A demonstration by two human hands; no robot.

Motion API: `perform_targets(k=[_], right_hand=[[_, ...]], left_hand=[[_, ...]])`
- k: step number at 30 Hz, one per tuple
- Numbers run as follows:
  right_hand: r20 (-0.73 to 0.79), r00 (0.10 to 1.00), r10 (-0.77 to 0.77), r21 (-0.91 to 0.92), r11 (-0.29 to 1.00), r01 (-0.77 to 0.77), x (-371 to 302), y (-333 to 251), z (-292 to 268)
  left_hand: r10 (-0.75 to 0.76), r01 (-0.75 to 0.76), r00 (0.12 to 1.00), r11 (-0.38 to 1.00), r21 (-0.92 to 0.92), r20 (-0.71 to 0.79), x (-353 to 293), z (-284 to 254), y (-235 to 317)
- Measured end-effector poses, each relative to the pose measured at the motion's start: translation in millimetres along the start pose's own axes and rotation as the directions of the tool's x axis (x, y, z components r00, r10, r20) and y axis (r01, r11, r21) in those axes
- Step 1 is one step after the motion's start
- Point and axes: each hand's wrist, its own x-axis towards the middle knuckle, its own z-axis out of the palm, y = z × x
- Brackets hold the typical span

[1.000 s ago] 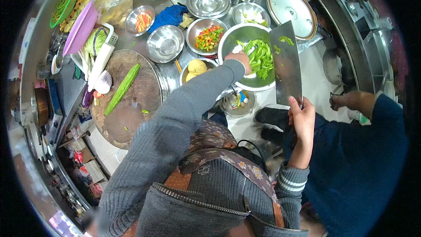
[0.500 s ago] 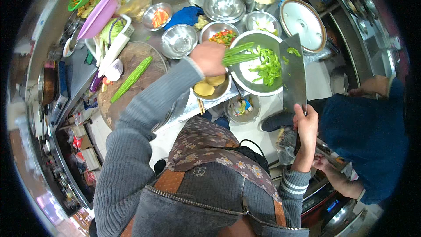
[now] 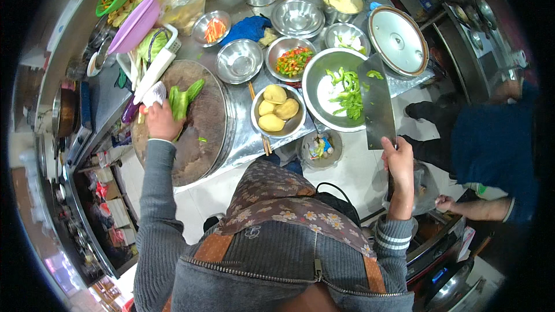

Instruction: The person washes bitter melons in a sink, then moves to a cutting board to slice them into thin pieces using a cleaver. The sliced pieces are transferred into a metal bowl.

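Observation:
My left hand (image 3: pixel 162 121) is on the round wooden chopping board (image 3: pixel 199 138), its fingers closed around wrinkled long green peppers (image 3: pixel 180 103). Part of the peppers is hidden under the hand. On the right, my right hand (image 3: pixel 399 162) grips the handle of a broad cleaver (image 3: pixel 378 104). Its blade stands upright at the right rim of a large steel bowl (image 3: pixel 318 95), with a few green slices stuck to it. Inside the bowl lie cut green pepper pieces (image 3: pixel 348 101).
Peeled potatoes (image 3: pixel 276 95) fill a bowl beside the board, near chopsticks (image 3: pixel 266 145). Behind are a bowl of chopped peppers (image 3: pixel 293 60), an empty steel bowl (image 3: pixel 239 62) and a white lid (image 3: pixel 398 40). A white basket (image 3: pixel 167 52) borders the board. A co-worker (image 3: pixel 491 144) stands right.
My left hand has moved from the large bowl leftward to the board, carrying the long green peppers. The cleaver stays by the bowl. The co-worker has shifted, with an arm now lower.

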Motion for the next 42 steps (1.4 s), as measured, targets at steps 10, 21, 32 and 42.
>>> perform_targets(k=[10,21,32,42], right_hand=[[0.048,0.997,0.058,0.230,0.971,-0.068,-28.0,-5.9,13.4],[-0.134,0.991,0.010,0.136,0.991,0.008,-24.3,10.3,2.2],[-0.185,0.983,-0.012,0.024,1.000,0.017,-48.2,-3.7,-5.3],[-0.366,0.925,-0.104,0.103,0.983,0.151,-79.2,32.9,-40.0]], left_hand=[[0.515,-0.812,0.583,0.353,-0.465,-0.628,1.7,-114.2,346.6],[0.829,-0.899,0.436,0.386,-0.206,-0.351,2.6,-43.8,392.5],[0.802,-0.938,0.345,0.290,-0.187,-0.487,2.8,-81.1,393.7],[0.820,-0.914,0.401,0.331,-0.233,-0.408,18.2,-87.8,396.6]])
